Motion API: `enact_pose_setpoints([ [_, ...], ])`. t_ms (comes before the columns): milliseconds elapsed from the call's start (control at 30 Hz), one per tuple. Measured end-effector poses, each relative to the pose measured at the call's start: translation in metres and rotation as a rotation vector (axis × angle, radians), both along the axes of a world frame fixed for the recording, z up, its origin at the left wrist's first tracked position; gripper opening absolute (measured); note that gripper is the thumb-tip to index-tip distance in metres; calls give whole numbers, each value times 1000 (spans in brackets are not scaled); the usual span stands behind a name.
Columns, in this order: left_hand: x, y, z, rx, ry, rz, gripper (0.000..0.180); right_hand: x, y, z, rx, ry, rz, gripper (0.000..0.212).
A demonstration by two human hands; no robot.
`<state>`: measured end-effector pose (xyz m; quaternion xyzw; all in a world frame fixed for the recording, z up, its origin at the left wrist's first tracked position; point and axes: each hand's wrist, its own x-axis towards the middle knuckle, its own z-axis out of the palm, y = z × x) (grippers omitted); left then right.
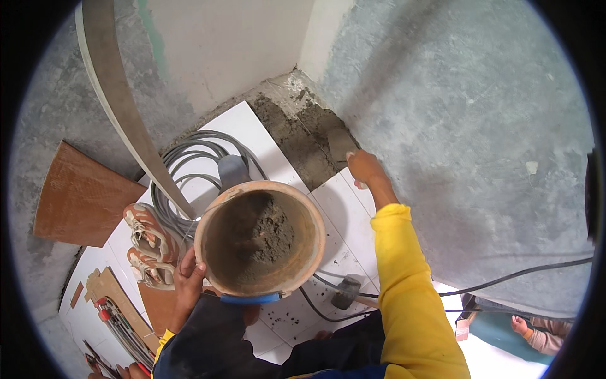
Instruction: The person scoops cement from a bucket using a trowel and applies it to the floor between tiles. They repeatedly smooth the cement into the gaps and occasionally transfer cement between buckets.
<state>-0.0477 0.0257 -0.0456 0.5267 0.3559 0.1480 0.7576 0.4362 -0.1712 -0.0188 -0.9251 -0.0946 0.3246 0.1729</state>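
My left hand (187, 282) grips the left rim of a terracotta-coloured bucket (320, 240) with a blue handle grip. The bucket is tilted toward me, with grey wet mortar (273, 235) clinging to one side of its inside. Ahead and to the right, my right hand (366, 169) is closed around the handle of a trowel (341, 146). The trowel's grey blade lies on the mortar bed (278, 129) in the wall corner, beside the white floor tiles (344, 199); its outline blends with the mortar.
Coiled grey cable (183, 148), a long straightedge (117, 95) and sneakers (151, 234) lie left. A brown tile (82, 196) leans on the wall. A mallet (346, 292) and black cable (517, 270) are near my right arm. Other people's hands show at lower right (521, 326) and lower left (131, 371).
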Motion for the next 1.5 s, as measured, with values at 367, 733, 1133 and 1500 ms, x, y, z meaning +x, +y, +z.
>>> enact_pose_setpoints([
  [367,-2,-9,4,-114,-59,33,65,-79,-57,-93,729,156,-632,36],
  [733,-13,-11,5,-137,-66,103,65,-79,40,-109,847,140,-755,39],
  [1133,-9,-11,3,-147,-73,88,62,-86,-23,-75,367,-204,-234,41],
  [1500,-19,-10,1,-150,-81,99,61,-128,-55,-86,782,221,-702,36],
])
